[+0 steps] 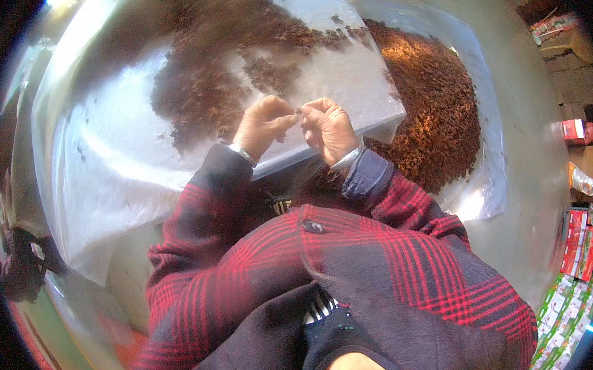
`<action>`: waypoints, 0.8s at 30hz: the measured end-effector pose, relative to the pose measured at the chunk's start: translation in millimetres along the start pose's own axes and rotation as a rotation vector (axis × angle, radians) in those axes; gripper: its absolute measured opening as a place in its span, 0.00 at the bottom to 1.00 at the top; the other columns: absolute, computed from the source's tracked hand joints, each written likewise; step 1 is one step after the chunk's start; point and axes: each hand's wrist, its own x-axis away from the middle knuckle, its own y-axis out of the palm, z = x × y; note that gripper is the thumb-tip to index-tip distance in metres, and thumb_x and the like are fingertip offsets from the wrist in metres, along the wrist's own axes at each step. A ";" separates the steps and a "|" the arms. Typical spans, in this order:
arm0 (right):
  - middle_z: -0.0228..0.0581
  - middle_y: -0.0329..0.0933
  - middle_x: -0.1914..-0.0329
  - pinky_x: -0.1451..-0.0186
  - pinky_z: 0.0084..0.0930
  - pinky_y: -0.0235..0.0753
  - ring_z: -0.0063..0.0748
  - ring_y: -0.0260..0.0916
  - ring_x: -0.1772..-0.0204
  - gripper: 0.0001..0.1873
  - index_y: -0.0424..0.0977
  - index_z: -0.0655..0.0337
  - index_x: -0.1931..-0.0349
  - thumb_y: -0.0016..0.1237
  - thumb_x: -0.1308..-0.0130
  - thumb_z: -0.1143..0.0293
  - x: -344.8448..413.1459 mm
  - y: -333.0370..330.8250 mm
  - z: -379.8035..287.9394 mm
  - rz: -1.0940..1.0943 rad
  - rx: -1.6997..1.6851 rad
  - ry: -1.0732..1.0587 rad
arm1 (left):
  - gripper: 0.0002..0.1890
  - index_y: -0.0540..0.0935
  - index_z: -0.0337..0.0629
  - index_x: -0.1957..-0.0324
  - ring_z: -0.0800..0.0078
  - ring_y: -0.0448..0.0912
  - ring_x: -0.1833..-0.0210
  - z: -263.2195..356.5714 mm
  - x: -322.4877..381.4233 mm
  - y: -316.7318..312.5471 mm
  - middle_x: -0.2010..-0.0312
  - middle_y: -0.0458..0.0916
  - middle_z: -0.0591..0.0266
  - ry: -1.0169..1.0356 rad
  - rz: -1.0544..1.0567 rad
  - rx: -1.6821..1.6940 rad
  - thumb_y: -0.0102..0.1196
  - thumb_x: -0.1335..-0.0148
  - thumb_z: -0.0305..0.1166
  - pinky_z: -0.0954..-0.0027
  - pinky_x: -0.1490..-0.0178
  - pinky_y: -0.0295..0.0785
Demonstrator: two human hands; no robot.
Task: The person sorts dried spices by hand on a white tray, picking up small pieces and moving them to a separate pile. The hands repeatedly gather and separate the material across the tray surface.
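Note:
My left hand (264, 126) and my right hand (327, 128) meet fingertip to fingertip above the near edge of a sheet-covered surface. Between them, pinched by both, is a small dark dried piece (298, 111); its exact kind is too small to tell. Beyond my hands, a pile of brown dried plant pieces (201, 83) spreads over pale plastic sheeting (135, 160), with a small cluster (270, 73) just past my fingers. To the right and lower down lies a larger reddish-brown heap (425, 104) of similar pieces on another plastic sheet (489, 135).
At the far right stand red boxes (578, 237), green and white packages (563, 305) and a clear plastic cup or bag (583, 180). A dark object (21, 266) is at the left rim. The near surface's corner (400, 113) overhangs the right-hand sheet.

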 end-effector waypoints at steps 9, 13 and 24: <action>0.31 0.74 0.79 0.85 0.15 0.63 0.17 0.67 0.83 0.02 0.73 0.61 0.67 0.51 0.38 0.74 -16.1 -19.5 4.3 0.134 0.322 -0.133 | 0.09 0.79 0.41 0.65 0.68 0.78 0.65 25.6 11.9 9.6 0.71 0.78 0.55 0.147 -0.628 -0.606 0.60 0.46 0.33 0.71 0.59 0.73; 0.34 0.74 0.77 0.86 0.15 0.62 0.17 0.67 0.83 0.05 0.73 0.62 0.62 0.50 0.38 0.75 -43.8 -38.6 -10.1 0.097 0.479 -0.128 | 0.10 0.82 0.45 0.66 0.62 0.80 0.67 24.3 -43.5 -25.2 0.71 0.80 0.57 0.289 -0.317 -0.848 0.51 0.38 0.38 0.66 0.59 0.75; 0.41 0.78 0.59 0.59 0.22 0.76 0.27 0.76 0.60 0.19 0.70 0.66 0.48 0.53 0.41 0.73 -79.5 -27.6 7.2 0.009 0.906 -0.425 | 0.12 0.83 0.46 0.62 0.54 0.78 0.54 0.9 -115.5 -29.0 0.59 0.81 0.52 0.056 0.239 -1.129 0.50 0.41 0.38 0.59 0.51 0.72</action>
